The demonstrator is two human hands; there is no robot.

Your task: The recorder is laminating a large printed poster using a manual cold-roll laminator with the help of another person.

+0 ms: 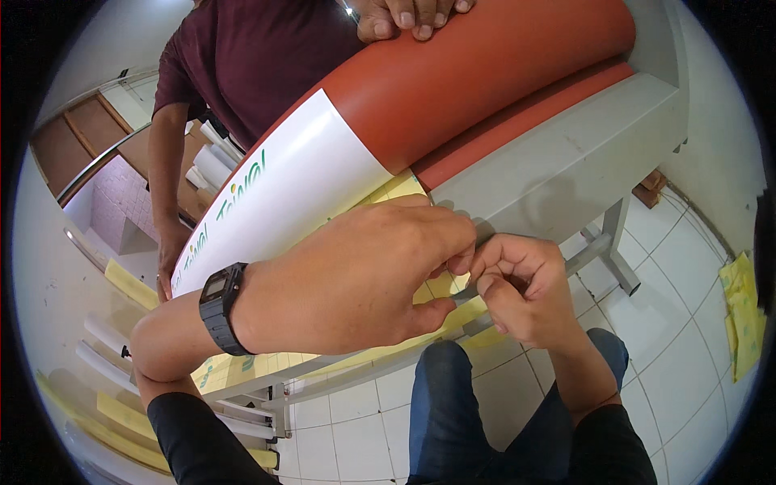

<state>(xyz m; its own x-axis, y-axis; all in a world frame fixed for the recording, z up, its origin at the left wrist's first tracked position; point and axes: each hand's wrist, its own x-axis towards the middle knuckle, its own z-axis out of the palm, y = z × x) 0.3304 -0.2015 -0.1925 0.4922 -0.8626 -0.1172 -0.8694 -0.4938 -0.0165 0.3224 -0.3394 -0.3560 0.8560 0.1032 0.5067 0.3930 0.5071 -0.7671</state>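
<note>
My left hand (380,267), with a black digital watch (221,307) on its wrist, reaches across the front of a long grey machine. Its fingers are loosely curled, and its thumb is apart from them. My right hand (521,283) is closed in a pinch, its fingertips close against those of my left hand; what it pinches is hidden. Beneath my hands lies yellow gridded backing paper (400,189), partly covered by a white sheet (287,174) with green lettering. The sheet lies along a wide red-brown roller (485,69). A thin grey edge shows between my hands.
Across the machine, a person in a maroon shirt (267,61) rests one hand (408,16) on the roller and holds the other near the white sheet's far end. The grey machine bed (558,145) stands on metal legs (618,242). Rolls (105,335) lie at left; yellow paper (740,315) is at right.
</note>
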